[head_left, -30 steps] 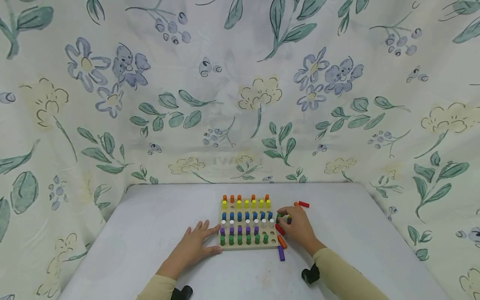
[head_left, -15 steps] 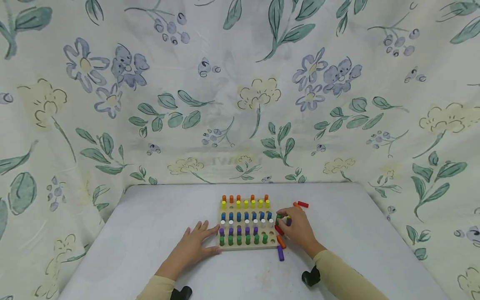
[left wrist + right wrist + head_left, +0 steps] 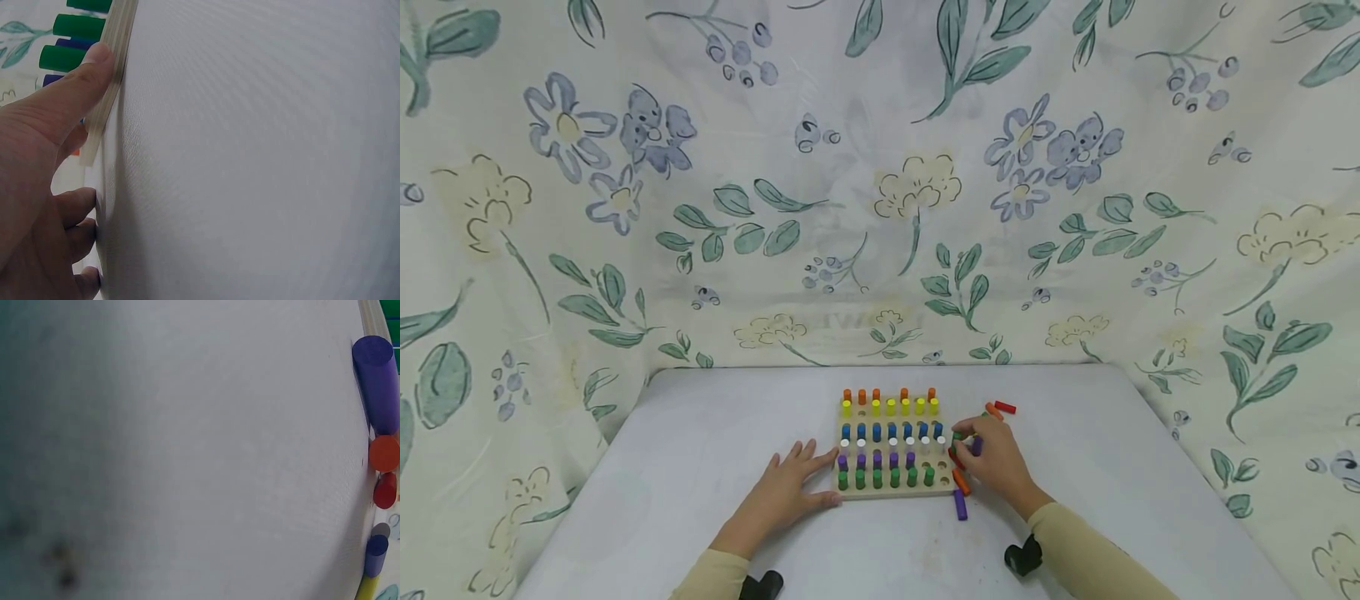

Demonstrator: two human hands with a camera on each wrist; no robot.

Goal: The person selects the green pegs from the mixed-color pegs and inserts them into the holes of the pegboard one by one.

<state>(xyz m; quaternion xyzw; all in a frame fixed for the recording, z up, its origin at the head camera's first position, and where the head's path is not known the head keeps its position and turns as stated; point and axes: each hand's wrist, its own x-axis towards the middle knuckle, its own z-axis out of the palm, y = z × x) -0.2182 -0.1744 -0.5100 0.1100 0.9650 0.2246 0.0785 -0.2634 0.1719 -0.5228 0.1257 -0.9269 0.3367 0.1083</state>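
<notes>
A pale wooden pegboard stands mid-table with rows of orange, yellow, blue, white, purple and green pegs; some holes are bare. My left hand lies at its left end, fingers spread. In the left wrist view, the left thumb touches the board's edge. Right of the board, my right hand has its fingers curled, index and thumb pinching a green peg. A purple peg shows beneath this hand, which is outside the right wrist view.
Loose pegs lie right of the board: red, orange and purple near the hand, another red and orange farther back. A yellow peg shows in the right wrist view. Floral cloth hangs behind the white table.
The right hand has shifted very slightly over the loose pegs, and the purple peg beneath it shows a little lower. The left hand stays at the board.
</notes>
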